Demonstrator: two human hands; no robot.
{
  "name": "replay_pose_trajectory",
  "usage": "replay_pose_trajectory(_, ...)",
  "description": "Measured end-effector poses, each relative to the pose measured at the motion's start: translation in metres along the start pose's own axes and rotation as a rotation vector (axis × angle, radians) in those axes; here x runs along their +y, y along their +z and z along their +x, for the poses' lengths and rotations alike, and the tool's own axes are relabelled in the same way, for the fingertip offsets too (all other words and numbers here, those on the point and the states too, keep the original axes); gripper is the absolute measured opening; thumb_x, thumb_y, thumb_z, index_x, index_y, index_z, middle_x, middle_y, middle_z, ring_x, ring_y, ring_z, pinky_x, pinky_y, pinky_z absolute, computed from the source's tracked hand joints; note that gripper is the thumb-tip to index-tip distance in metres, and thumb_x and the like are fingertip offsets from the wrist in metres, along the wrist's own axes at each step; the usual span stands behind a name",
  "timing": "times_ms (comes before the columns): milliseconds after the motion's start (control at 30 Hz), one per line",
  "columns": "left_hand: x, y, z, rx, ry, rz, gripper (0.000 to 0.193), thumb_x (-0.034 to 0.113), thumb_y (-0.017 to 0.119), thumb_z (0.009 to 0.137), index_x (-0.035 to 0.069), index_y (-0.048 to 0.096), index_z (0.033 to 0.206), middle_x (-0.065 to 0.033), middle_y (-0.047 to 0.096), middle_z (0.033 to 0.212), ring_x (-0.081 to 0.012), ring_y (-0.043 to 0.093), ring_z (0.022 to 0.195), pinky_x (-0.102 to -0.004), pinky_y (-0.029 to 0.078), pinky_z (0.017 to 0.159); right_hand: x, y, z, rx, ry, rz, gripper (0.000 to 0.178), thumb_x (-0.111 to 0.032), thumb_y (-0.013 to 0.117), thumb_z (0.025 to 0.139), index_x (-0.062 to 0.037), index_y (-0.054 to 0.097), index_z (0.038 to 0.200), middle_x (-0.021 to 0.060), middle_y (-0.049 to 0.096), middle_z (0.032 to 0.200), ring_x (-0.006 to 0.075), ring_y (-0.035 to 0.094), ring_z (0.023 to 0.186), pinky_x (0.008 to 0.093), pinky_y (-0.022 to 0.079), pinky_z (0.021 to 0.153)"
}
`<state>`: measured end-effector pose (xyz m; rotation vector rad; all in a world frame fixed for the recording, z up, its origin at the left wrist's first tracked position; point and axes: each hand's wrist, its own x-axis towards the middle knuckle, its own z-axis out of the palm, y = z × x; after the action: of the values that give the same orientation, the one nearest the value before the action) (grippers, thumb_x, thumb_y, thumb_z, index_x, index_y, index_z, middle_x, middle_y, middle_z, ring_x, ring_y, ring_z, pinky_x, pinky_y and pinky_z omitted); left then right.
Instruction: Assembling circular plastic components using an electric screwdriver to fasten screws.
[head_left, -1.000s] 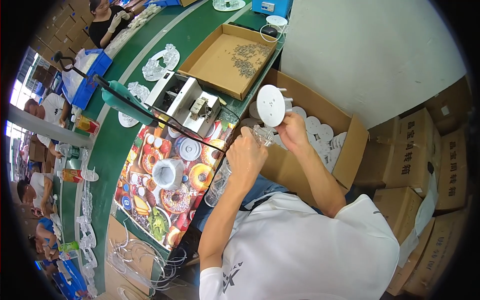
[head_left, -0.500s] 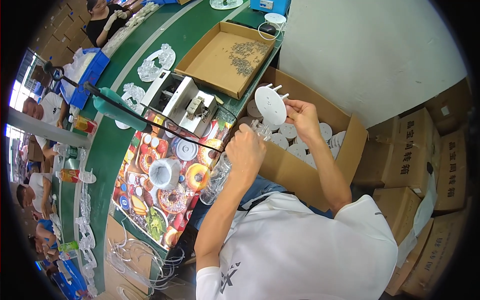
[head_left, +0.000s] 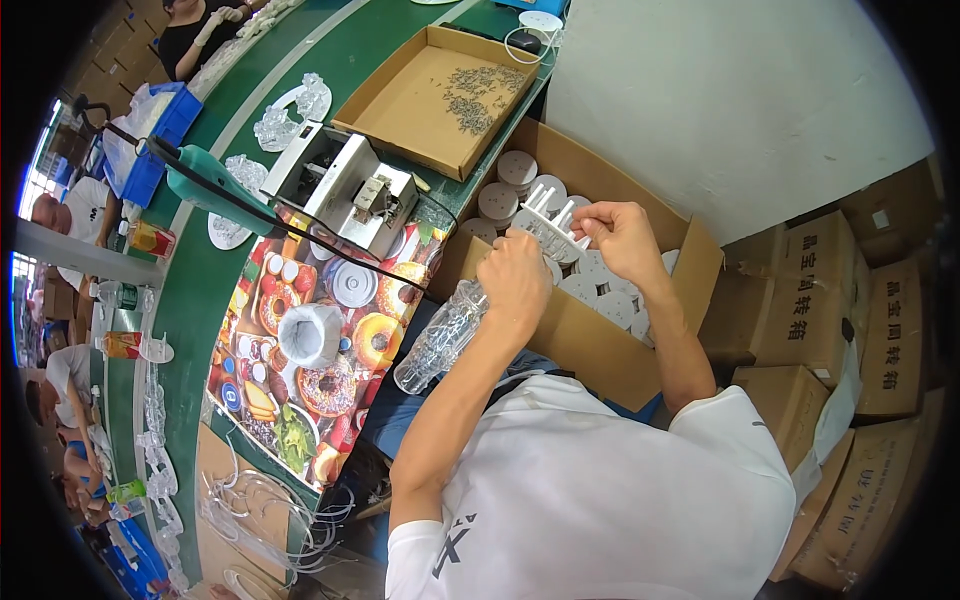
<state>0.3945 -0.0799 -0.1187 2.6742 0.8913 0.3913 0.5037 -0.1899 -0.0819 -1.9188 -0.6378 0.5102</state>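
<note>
My left hand (head_left: 515, 282) is closed around a long, clear plastic bottle-shaped part (head_left: 440, 338). Its rounded wide end sticks out below the fist, toward my lap, and the fist hides its middle. My right hand (head_left: 618, 240) pinches the edge of a white round disc with several white pegs (head_left: 552, 226) between thumb and fingers. The disc is tilted, pegs pointing up and away, close above my left fist. Whether it touches the clear part is hidden. Both hands are over an open cardboard box (head_left: 690, 245) holding many stacked white discs (head_left: 497, 203).
Left of my hands stands a small white machine (head_left: 345, 195) on the green bench, beside a shallow cardboard tray (head_left: 400, 105) of small metal screws. A teal tool (head_left: 222, 205), a lined cup (head_left: 309, 337) and tangled clear tubing (head_left: 275, 515) lie nearby. Cartons (head_left: 810, 300) stack at right.
The disc has turned from facing me flat to a steep tilt and has come down toward my left fist. My left hand has moved slightly right. The view has shifted a little.
</note>
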Motion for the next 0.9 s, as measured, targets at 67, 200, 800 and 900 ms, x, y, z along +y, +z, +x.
replay_pose_trajectory(67,0.001,0.001,0.0,-0.044,0.001,-0.006,0.016,0.011,0.067,0.069,0.002,0.057,0.078,-0.0144,0.065,0.075,-0.0267,0.068,0.067,-0.0347,0.055,0.058,-0.003,-0.001,-0.003,-0.019,-0.036,-0.128,0.016,0.002,0.053,0.088,0.0076,0.065,0.097,0.0106,0.069,0.085,0.0145,0.065,0.076,0.0267,0.053,0.065)
replay_pose_trajectory(200,0.0,0.005,0.001,-0.046,-0.012,-0.055,0.014,0.01,0.066,0.069,0.002,0.058,0.077,-0.0148,0.065,0.075,-0.0268,0.068,0.067,-0.035,0.055,0.058,-0.009,-0.002,-0.005,-0.03,-0.058,-0.163,0.016,0.002,0.053,0.087,0.0074,0.065,0.096,0.0106,0.069,0.082,0.0143,0.065,0.075,0.0265,0.053,0.065)
replay_pose_trajectory(800,-0.005,-0.008,0.008,-0.186,0.063,-0.223,0.019,0.015,0.065,0.073,-0.003,0.064,0.079,-0.0233,0.065,0.08,-0.0387,0.066,0.074,-0.0445,0.053,0.066,-0.019,-0.011,0.008,-0.176,-0.008,-0.317,0.016,0.001,0.053,0.087,0.0078,0.065,0.095,0.0106,0.068,0.08,0.0132,0.062,0.071,0.0278,0.05,0.063)
replay_pose_trajectory(900,-0.007,-0.007,0.007,-0.228,0.036,-0.237,0.02,0.015,0.065,0.072,-0.003,0.064,0.079,-0.0233,0.066,0.08,-0.0383,0.066,0.076,-0.0438,0.054,0.067,-0.02,-0.009,0.01,-0.196,-0.003,-0.345,0.016,0.001,0.053,0.087,0.0072,0.066,0.096,0.0099,0.068,0.081,0.013,0.062,0.071,0.0278,0.051,0.063)
